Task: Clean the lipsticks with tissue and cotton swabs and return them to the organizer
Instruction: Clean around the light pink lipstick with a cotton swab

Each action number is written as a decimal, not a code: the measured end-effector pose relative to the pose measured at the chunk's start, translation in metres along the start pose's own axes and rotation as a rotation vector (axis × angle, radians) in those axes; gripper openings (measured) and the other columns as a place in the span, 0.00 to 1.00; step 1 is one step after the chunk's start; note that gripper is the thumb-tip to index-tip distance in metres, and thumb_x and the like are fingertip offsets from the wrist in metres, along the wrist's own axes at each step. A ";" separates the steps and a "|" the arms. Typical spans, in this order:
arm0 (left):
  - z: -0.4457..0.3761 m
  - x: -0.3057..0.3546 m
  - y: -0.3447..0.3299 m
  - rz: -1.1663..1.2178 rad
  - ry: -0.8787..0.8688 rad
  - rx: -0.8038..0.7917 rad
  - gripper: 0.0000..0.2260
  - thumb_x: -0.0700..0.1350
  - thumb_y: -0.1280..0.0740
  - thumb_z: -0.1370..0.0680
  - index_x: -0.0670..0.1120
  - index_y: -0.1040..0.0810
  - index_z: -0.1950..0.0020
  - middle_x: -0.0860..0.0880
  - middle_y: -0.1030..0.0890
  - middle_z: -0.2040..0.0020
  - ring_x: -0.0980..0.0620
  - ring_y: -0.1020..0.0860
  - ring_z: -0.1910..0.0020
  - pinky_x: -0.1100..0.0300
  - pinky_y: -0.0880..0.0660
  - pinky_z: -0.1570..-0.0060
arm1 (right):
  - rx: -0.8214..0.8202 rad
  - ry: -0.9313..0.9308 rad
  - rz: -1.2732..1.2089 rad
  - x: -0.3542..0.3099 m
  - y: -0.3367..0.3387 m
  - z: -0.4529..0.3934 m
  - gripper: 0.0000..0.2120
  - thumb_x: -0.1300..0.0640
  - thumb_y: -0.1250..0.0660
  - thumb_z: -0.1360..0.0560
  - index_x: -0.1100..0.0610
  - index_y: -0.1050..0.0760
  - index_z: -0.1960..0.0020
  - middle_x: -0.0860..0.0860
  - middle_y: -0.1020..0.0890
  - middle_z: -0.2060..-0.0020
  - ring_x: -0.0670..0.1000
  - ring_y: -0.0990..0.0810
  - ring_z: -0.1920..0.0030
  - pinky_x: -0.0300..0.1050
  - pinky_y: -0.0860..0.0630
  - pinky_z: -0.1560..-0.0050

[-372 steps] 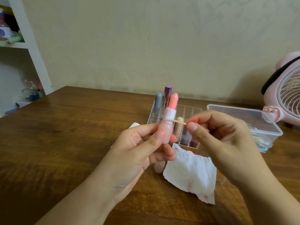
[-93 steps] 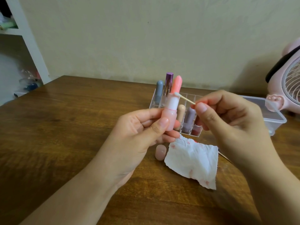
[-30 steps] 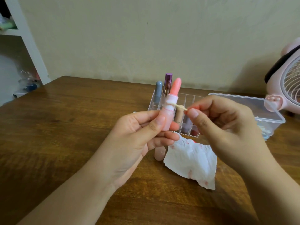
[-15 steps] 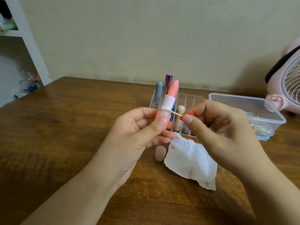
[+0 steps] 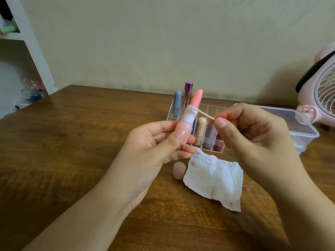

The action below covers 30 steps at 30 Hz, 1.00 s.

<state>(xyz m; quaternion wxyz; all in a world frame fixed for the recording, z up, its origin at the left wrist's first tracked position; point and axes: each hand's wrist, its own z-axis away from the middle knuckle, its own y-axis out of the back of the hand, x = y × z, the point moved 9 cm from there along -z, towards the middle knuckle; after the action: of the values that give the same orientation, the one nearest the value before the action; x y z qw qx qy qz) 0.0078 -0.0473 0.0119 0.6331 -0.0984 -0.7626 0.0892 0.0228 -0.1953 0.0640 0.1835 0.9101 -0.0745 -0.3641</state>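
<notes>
while left hand (image 5: 154, 147) grips lipstick (image 5: 188, 115), right hand (image 5: 253, 140) pinches swab (image 5: 204, 114) against it

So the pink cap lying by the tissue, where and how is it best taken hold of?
Probably by its rounded sides, pinched between thumb and forefinger from above. The pink cap lies on the wooden table, apart from the stained tissue on its right, so coming from the left or from above looks least obstructed. Both hands are busy: the left hand holds the lipstick, and the right hand pinches the cotton swab.
</notes>
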 end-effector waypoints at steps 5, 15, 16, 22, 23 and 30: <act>0.000 0.001 -0.002 0.007 0.001 -0.013 0.11 0.44 0.32 0.32 0.42 0.18 0.52 0.44 0.16 0.59 0.51 0.17 0.63 0.65 0.22 0.64 | -0.022 -0.011 0.029 0.003 -0.003 0.000 0.03 0.53 0.34 0.26 0.50 0.23 0.58 0.53 0.22 0.68 0.53 0.23 0.68 0.52 0.25 0.66; 0.000 0.002 -0.003 0.019 -0.019 -0.016 0.12 0.45 0.31 0.33 0.42 0.19 0.52 0.44 0.16 0.60 0.51 0.17 0.63 0.65 0.22 0.64 | 0.007 -0.013 0.002 0.001 0.001 0.000 0.04 0.54 0.34 0.26 0.50 0.23 0.60 0.53 0.21 0.67 0.53 0.24 0.69 0.43 0.26 0.68; 0.000 0.002 -0.002 0.016 -0.022 -0.013 0.13 0.45 0.31 0.34 0.42 0.20 0.51 0.44 0.16 0.60 0.51 0.17 0.63 0.65 0.22 0.64 | -0.007 -0.008 0.008 0.001 -0.001 0.000 0.04 0.53 0.33 0.26 0.50 0.23 0.59 0.53 0.22 0.68 0.53 0.24 0.69 0.45 0.26 0.68; -0.001 0.004 0.002 -0.045 -0.044 0.029 0.15 0.46 0.29 0.36 0.43 0.21 0.51 0.46 0.16 0.61 0.51 0.17 0.63 0.63 0.21 0.63 | -0.056 0.006 0.017 -0.001 -0.008 0.002 0.05 0.51 0.34 0.27 0.51 0.23 0.59 0.55 0.23 0.69 0.54 0.24 0.70 0.48 0.26 0.68; -0.001 0.005 0.003 -0.058 -0.052 0.036 0.16 0.46 0.29 0.36 0.43 0.21 0.51 0.46 0.16 0.61 0.51 0.17 0.63 0.63 0.21 0.63 | -0.035 0.006 0.000 -0.001 -0.006 0.001 0.06 0.51 0.34 0.26 0.51 0.23 0.59 0.55 0.22 0.69 0.54 0.24 0.70 0.50 0.26 0.68; -0.001 0.005 0.005 -0.062 -0.067 0.063 0.14 0.43 0.29 0.35 0.42 0.22 0.52 0.45 0.15 0.62 0.51 0.17 0.64 0.64 0.21 0.63 | -0.054 -0.020 0.027 0.002 -0.009 0.002 0.05 0.53 0.33 0.27 0.52 0.23 0.60 0.56 0.23 0.70 0.54 0.25 0.70 0.49 0.26 0.68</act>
<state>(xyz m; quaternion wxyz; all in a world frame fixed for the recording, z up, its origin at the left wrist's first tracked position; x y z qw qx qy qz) 0.0086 -0.0412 0.0157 0.6126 -0.0517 -0.7827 0.0970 0.0234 -0.1884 0.0580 0.2123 0.9000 -0.0789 -0.3723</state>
